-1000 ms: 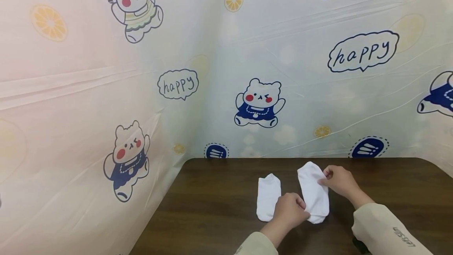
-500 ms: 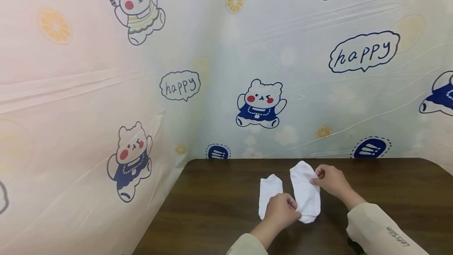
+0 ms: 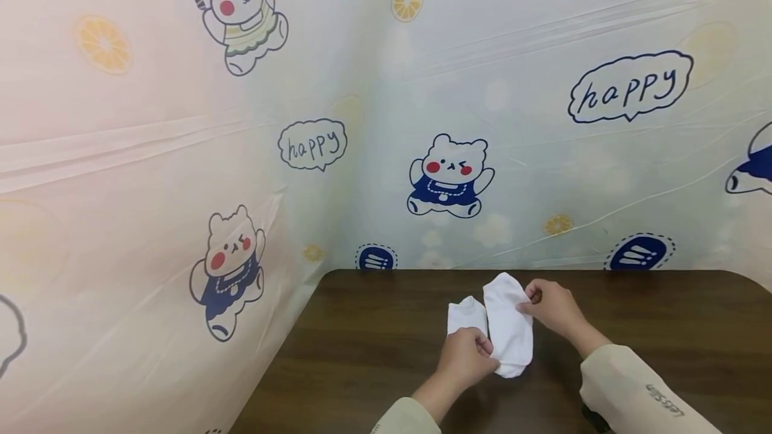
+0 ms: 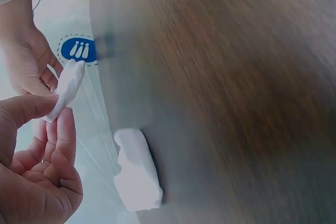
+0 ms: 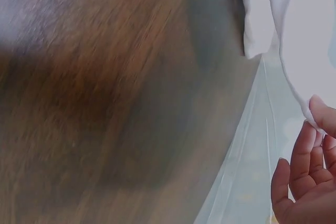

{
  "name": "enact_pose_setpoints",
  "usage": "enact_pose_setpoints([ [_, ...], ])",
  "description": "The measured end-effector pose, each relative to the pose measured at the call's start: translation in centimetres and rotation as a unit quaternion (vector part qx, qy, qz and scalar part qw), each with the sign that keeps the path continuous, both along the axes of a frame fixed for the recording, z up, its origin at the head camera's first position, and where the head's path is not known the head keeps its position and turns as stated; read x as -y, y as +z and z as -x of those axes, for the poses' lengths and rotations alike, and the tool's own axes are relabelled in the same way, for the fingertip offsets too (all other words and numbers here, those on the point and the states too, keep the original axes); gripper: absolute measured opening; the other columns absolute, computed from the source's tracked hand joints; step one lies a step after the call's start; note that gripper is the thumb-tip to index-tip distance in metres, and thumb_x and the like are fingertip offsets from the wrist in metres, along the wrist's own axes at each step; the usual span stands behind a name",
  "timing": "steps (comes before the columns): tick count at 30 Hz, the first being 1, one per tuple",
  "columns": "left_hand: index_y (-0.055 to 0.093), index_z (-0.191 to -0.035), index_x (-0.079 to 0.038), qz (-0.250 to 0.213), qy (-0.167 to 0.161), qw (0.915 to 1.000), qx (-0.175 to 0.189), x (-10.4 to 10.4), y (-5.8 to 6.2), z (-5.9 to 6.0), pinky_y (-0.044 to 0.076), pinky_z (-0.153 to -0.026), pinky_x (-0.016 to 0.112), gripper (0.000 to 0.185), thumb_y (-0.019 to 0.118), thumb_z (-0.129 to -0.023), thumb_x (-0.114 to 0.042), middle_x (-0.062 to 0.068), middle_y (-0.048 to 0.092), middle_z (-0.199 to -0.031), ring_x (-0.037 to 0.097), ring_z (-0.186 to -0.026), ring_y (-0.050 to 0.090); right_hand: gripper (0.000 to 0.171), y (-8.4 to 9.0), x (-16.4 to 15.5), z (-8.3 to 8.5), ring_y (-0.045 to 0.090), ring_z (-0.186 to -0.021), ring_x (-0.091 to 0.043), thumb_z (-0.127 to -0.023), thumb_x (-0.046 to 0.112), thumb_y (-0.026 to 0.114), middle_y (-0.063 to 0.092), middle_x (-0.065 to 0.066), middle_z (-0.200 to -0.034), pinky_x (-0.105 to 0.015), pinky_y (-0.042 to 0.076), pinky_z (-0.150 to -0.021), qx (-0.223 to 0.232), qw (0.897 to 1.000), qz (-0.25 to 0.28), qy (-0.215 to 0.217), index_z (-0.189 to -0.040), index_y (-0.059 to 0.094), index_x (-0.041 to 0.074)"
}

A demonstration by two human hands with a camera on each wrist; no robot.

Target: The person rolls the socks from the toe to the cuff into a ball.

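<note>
A white sock (image 3: 508,327) hangs stretched between my two hands, held above the table. My left hand (image 3: 467,357) pinches its lower left edge between thumb and fingers. On the opposite side, my right hand (image 3: 555,307) pinches the upper right edge, as the right wrist view also shows with the thumb over the sock's rim (image 5: 310,51). A second white sock (image 4: 137,171) lies flat on the table, just left of the held one. In the head view my left hand covers the lower part of that lying sock (image 3: 467,315).
The dark brown wooden table (image 3: 356,353) has rounded far corners. Behind it and to the left hangs a pale printed curtain (image 3: 512,186) with cartoon bears and lettering, reaching the table's back edge.
Both hands have carried the held sock leftward, close beside the lying sock. My left hand now overlaps more of the lying sock in the head view. Both pinches stay the same.
</note>
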State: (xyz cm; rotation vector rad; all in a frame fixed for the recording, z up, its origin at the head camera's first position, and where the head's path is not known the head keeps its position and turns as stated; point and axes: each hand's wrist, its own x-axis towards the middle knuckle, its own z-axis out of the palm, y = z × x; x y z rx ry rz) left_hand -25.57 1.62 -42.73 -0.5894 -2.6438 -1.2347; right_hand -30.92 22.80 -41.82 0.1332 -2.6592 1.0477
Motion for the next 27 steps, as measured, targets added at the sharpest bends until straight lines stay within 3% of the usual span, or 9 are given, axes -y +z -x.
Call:
enact_pose_setpoints([
  [19,0.06,-0.064,-0.012,-0.005,0.022,0.9997,0.009,3.2,-0.8,0.7,0.041,-0.052,0.02,0.022,0.082,-0.064,-0.008,-0.013,0.054,-0.057,-0.001,-0.052,0.047,0.024,-0.9,3.1,1.2,0.048,-0.064,-0.018,-0.075,0.011,0.08,0.052,-0.002,-0.07,-0.032,0.04,-0.057,-0.013,1.0,0.009,0.014,-0.081,0.058,0.005],
  [27,0.061,-0.065,-0.011,-0.002,0.031,0.9993,0.019,4.6,-0.4,0.9,0.042,-0.052,0.021,0.021,0.081,-0.065,-0.008,-0.011,0.055,-0.058,0.001,-0.052,0.048,0.023,-1.0,4.6,1.7,0.047,-0.063,-0.019,-0.076,0.011,0.08,0.051,-0.003,-0.07,-0.032,0.04,-0.057,-0.009,1.0,0.02,0.018,-0.082,0.058,0.005],
])
